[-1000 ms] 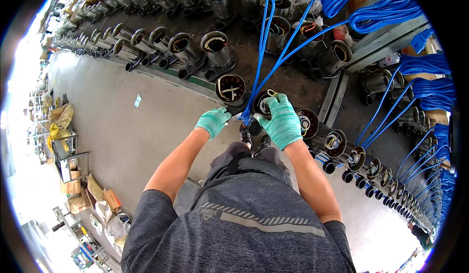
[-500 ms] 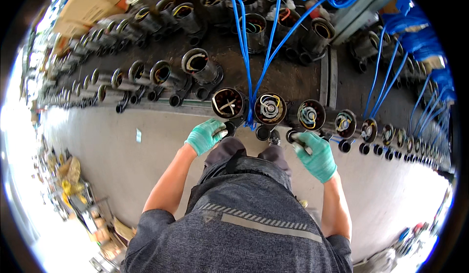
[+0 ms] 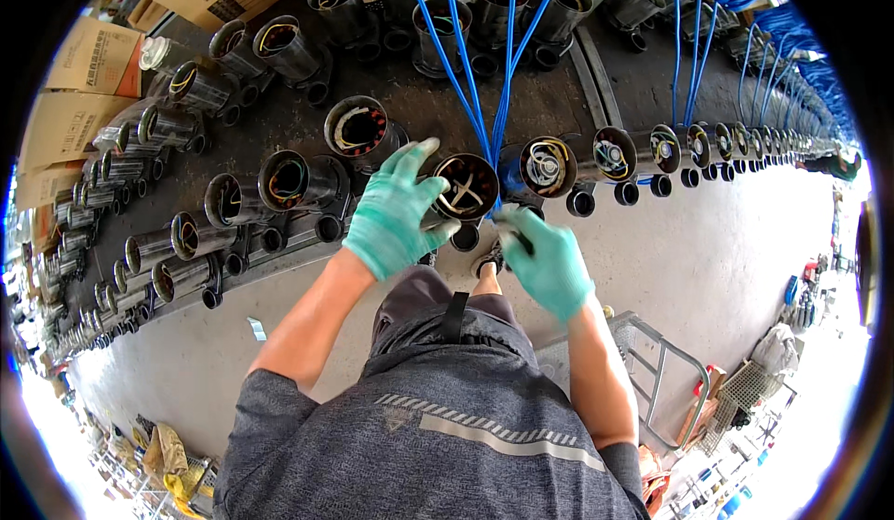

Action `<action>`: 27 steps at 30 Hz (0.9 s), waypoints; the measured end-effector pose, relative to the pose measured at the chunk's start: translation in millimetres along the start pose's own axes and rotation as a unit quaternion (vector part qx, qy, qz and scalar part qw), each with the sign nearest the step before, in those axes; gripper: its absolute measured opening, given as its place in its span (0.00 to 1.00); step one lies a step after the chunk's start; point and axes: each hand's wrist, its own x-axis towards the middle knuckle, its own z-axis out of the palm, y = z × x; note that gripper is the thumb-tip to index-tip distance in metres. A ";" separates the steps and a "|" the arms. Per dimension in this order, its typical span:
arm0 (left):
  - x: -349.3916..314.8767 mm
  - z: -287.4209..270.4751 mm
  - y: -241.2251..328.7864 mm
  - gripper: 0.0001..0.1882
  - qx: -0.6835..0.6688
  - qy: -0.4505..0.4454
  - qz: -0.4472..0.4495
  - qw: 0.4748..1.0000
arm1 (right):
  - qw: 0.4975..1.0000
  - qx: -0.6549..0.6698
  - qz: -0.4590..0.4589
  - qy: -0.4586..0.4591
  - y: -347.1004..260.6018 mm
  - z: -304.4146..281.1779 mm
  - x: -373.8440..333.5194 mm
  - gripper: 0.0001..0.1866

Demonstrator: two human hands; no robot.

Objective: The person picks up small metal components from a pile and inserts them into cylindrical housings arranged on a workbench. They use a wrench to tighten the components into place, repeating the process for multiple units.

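In front of me a dark metal motor housing (image 3: 466, 216) stands with its round mouth facing up, pale strips crossed inside it. My left hand (image 3: 396, 205), in a green glove, reaches to its left side with fingers spread and nothing held. Also gloved in green, my right hand (image 3: 545, 259) is slightly blurred; its fingers are loosely bent and apart, close to the housing's right side and the lower ends of blue cables (image 3: 484, 134). Just right of the cables is another motor housing (image 3: 523, 177) with coiled wires inside. An opened housing (image 3: 372, 152) lies beyond my left hand.
Rows of similar housings (image 3: 237, 203) line the dark bench (image 3: 270, 120) on both sides. Cardboard boxes (image 3: 88, 59) stand at far left. More blue cables (image 3: 689, 64) hang at right. Behind me at right is a metal trolley (image 3: 666, 371) on the grey floor.
My view has turned and shifted left along the bench. The left hand has risen and spread its fingers beside the crossed-strip housing; the right hand has come left, toward its other side.
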 end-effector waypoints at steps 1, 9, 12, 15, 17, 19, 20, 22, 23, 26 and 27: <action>5.9 0.3 -0.8 0.29 0.025 -0.038 -0.001 0.999 | 0.999 -0.026 0.023 -0.035 -9.9 2.6 21.0 0.17; 22.1 39.5 3.3 0.27 -0.030 -0.108 -0.081 0.990 | 0.958 -0.238 -0.014 -0.161 10.3 14.0 94.1 0.18; 12.9 54.6 -4.8 0.23 -0.195 -0.059 -0.129 0.971 | 0.958 -0.154 0.041 -0.238 -4.9 1.7 100.6 0.15; 3.2 72.9 -10.9 0.13 -0.388 -0.006 -0.144 0.910 | 0.949 -0.069 0.085 -0.294 -4.9 -6.7 107.2 0.15; -5.4 79.7 -16.5 0.11 -0.424 0.053 -0.116 0.897 | 0.929 -0.063 0.132 -0.340 -28.9 -16.1 107.7 0.17; -11.0 84.6 -14.7 0.10 -0.448 0.113 -0.089 0.882 | 0.909 -0.052 0.143 -0.389 -32.6 -20.6 111.2 0.18; -13.6 85.7 -14.8 0.10 -0.457 0.134 -0.091 0.875 | 0.916 -0.047 0.138 -0.373 -30.2 -20.9 111.2 0.18; -18.1 88.0 -16.7 0.11 -0.474 0.174 -0.095 0.858 | 0.931 -0.036 0.130 -0.341 -24.7 -23.3 109.7 0.18; -21.6 89.8 -19.6 0.10 -0.514 0.164 -0.134 0.831 | 0.949 -0.006 0.124 -0.289 -11.7 -18.1 107.3 0.16; -22.3 82.7 -8.0 0.09 -0.576 0.185 -0.154 0.782 | 0.974 0.090 0.126 -0.164 9.4 -11.1 82.5 0.14; -22.1 77.8 -1.2 0.08 -0.582 0.173 -0.184 0.773 | 0.969 0.152 0.141 -0.132 15.6 -5.5 75.8 0.12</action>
